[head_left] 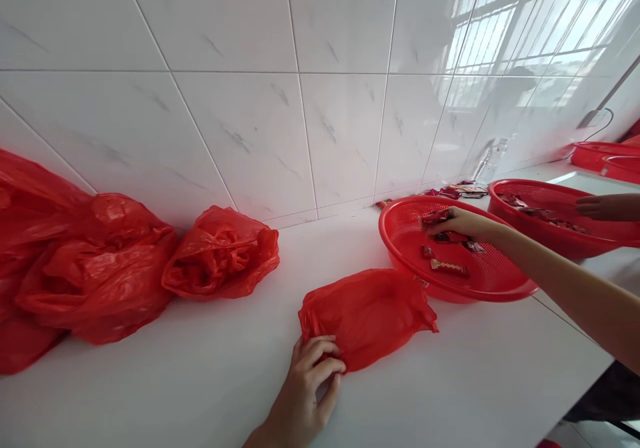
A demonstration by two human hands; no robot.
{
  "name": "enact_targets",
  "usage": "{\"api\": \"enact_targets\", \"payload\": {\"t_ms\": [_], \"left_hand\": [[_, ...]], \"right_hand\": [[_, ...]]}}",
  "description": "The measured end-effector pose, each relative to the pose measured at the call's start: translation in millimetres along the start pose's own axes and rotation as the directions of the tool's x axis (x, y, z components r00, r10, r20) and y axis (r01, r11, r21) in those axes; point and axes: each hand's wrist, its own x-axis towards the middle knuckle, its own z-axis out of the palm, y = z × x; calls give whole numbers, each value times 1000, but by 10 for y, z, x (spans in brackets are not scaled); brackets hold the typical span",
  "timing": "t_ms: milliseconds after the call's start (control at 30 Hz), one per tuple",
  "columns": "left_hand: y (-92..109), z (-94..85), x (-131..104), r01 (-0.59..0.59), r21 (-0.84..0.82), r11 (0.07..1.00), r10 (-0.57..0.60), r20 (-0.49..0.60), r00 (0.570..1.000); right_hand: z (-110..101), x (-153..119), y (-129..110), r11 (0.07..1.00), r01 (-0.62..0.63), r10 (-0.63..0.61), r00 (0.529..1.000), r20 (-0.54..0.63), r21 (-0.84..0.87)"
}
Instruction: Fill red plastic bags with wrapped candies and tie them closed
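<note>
A smooth white desk (pixel 175 388) spreads beneath my fingers, with a glossy wall of marbled white tiles (pixel 245 135) beyond it; a barred window's reflection (pixel 500 41) shines there, up and to the right. My left fingers (pixel 323 370) curl, bent, against the near left end of a thin red bag (pixel 370 318); I cannot tell whether they pinch the plastic. The bag lies flat, its long axis running rightward from these fingers and slightly away, its far end pointing toward the near red basket (pixel 405 238). Which end is the mouth, I cannot tell. My right fingers (pixel 451 221) close on a red packet (pixel 434 217) inside that basket, above loose wrapped sweets (pixel 450 267). Right of them, another person's hand (pixel 595 207) is over a second red basket (pixel 537 228). Bunched red bags (pixel 220 255) sit left of my left fingers.
</note>
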Motion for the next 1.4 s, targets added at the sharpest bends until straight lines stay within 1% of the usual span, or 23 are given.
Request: {"api": "enact_targets", "payload": {"t_ms": [67,100,233,333,433,500,533,600,633,667,700,733,767,833,900,1000,1067,1133,1200,1267,1400], "left_hand": [[-2,-2,-5,-5,7,1000,5,-19,1000],[-6,-1,-12,-4,13,1000,4,-38,999],[-38,16,-58,8,58,998,-1,-122,992],[-54,21,-72,2,101,995,11,-132,991],[-31,7,-50,3,112,994,10,-117,993],[2,-6,-29,12,91,996,-3,-98,995],[19,-12,-19,16,74,997,-9,-85,996],[46,-18,-8,24,37,999,-21,-66,998],[56,-19,-6,27,19,999,-26,-60,998],[63,-19,-7,29,1,1000,-29,-57,998],[69,-20,-9,35,-16,999,-36,-53,998],[74,-21,-11,44,-34,998,-45,-50,998],[78,-22,-14,55,-51,997,-58,-47,997],[87,-26,-16,85,-87,993,-89,-42,995],[94,-29,-15,111,-113,987,-117,-48,992],[99,-23,-10,116,-128,985,-124,-58,991],[100,-14,-7,109,-130,985,-117,-62,991],[101,-3,-7,109,-126,986,-117,-63,991],[99,5,-8,114,-114,987,-123,-74,990],[86,5,-7,121,-87,989,-130,-110,985],[12,-37,10,151,26,988,-142,-220,965]], "right_hand": [[17,-3,-41,995,-53,44,992,117,80],[32,9,-39,990,-75,56,987,151,120],[131,100,43,967,-119,77,979,188,224],[210,126,26,957,-117,72,982,173,265],[315,33,-157,945,-85,37,987,156,316],[451,-98,-331,943,-32,-25,986,167,331],[547,-176,-413,952,29,-93,975,200,304],[795,-328,-527,961,180,-234,933,275,210],[940,-394,-548,951,274,-307,886,346,143],[1091,-447,-544,919,383,-385,823,418,93],[1242,-486,-516,884,465,-422,747,514,50],[1385,-508,-470,850,526,-432,708,558,-9],[1513,-515,-413,812,577,-441,704,557,-85],[1700,-496,-300,775,603,-434,725,535,-189],[1779,-466,-227,786,588,-434,745,507,-191],[1746,-474,-211,851,524,-443,755,483,-39],[1686,-520,-225,899,432,-408,775,484,65],[1640,-575,-222,940,326,-333,805,491,104],[1624,-618,-185,960,262,-275,826,492,97],[1637,-641,-119,955,281,-289,817,498,94],[1683,-652,30,918,388,-372,765,525,85]]}}
